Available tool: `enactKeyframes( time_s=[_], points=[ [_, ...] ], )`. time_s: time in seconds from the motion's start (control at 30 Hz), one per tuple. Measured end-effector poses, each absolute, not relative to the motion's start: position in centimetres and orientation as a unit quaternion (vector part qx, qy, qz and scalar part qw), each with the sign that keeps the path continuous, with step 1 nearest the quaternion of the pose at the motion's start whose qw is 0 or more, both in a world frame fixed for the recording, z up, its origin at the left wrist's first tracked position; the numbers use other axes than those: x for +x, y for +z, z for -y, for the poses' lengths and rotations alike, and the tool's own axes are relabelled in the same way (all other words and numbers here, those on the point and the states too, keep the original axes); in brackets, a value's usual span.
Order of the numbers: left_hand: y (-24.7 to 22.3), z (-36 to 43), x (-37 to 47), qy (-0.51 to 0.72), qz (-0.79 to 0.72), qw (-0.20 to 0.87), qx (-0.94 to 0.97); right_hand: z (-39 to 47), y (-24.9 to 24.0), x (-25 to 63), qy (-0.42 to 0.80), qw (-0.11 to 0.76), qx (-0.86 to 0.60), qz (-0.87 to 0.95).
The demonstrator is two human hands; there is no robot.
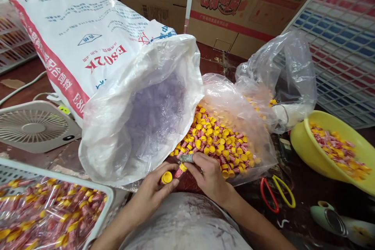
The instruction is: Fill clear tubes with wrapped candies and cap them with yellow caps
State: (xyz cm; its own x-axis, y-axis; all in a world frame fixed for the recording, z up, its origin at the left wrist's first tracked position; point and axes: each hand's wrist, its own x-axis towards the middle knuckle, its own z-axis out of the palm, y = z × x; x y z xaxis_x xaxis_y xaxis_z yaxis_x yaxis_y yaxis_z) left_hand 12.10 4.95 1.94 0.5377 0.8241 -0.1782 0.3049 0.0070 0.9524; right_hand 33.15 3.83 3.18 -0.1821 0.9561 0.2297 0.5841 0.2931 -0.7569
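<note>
My left hand (150,189) is closed around a small yellow-capped piece (166,177). Between my two hands sits a second yellow-capped piece (181,168) with a pink patterned body, which the left fingertips and right thumb seem to touch. My right hand (209,172) is closed on a short grey-green cylinder (186,158). Just beyond the hands lies a heap of yellow-capped pink pieces (216,136) on a clear plastic bag (263,152). To the left, a white woven sack (102,144) gapes open, with clear plastic tubes (158,109) inside.
A white basket (108,199) of filled clear tubes stands at lower left, below a small fan (33,127). At right are a yellow bowl (304,136) of pieces, red-and-yellow-handled scissors (269,195) and a pale green object (325,218). Cardboard boxes (234,27) stand behind.
</note>
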Motion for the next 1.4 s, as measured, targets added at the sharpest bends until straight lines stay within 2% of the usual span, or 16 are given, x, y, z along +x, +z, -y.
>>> enactKeyframes(
  time_s=[0.13,0.23,0.4,0.47,0.5,0.57,0.63,0.67,0.77,0.9,1.0,1.1,1.17,1.23,1.33,1.4],
  points=[
    [1.3,-4.2,13.4,0.275,-0.441,0.682,0.514,-2.9,2.7,33.1,0.199,0.303,-0.468,0.806],
    [0.6,-3.7,14.4,0.311,-0.425,0.729,0.437,-2.5,1.6,32.4,0.123,0.29,-0.478,0.82],
    [0.3,-4.1,14.8,0.287,-0.415,0.752,0.425,-2.5,1.0,31.2,0.154,0.285,-0.477,0.817],
    [0.7,-5.0,14.2,0.246,-0.449,0.696,0.504,-2.8,1.4,31.8,0.172,0.262,-0.457,0.832],
    [1.0,-5.6,13.8,0.227,-0.474,0.635,0.567,-3.0,1.7,32.4,0.175,0.249,-0.457,0.836],
    [1.8,-7.0,13.1,0.179,-0.524,0.446,0.703,-3.5,2.0,34.2,0.156,0.23,-0.498,0.822],
    [2.6,-8.6,12.7,0.093,-0.557,0.245,0.788,-4.3,2.0,36.0,0.092,0.217,-0.576,0.783],
    [3.0,-9.3,12.8,0.041,-0.564,0.178,0.805,-4.7,2.0,36.8,0.054,0.208,-0.607,0.765],
    [3.8,-10.6,13.7,-0.089,-0.552,0.123,0.82,-6.0,1.4,37.9,-0.014,0.154,-0.635,0.757],
    [4.4,-10.3,14.1,-0.125,-0.548,0.121,0.818,-7.5,0.4,37.5,-0.027,0.103,-0.605,0.789],
    [4.5,-9.3,12.5,-0.081,-0.551,0.172,0.812,-7.8,0.1,37.7,-0.016,0.149,-0.58,0.8],
    [4.1,-7.8,10.6,0.056,-0.513,0.325,0.793,-7.4,0.7,38.0,0.043,0.286,-0.592,0.752],
    [3.8,-6.7,9.9,0.129,-0.478,0.422,0.759,-6.8,1.7,37.5,0.147,0.384,-0.598,0.688],
    [3.6,-5.7,10.0,0.161,-0.444,0.489,0.733,-6.1,2.8,36.4,0.285,0.439,-0.567,0.636],
    [3.8,-4.8,10.7,0.172,-0.399,0.543,0.719,-5.5,4.1,34.7,0.457,0.429,-0.495,0.602],
    [4.0,-4.6,11.1,0.171,-0.391,0.564,0.707,-5.4,4.5,34.0,0.505,0.407,-0.475,0.595]
  ],
)
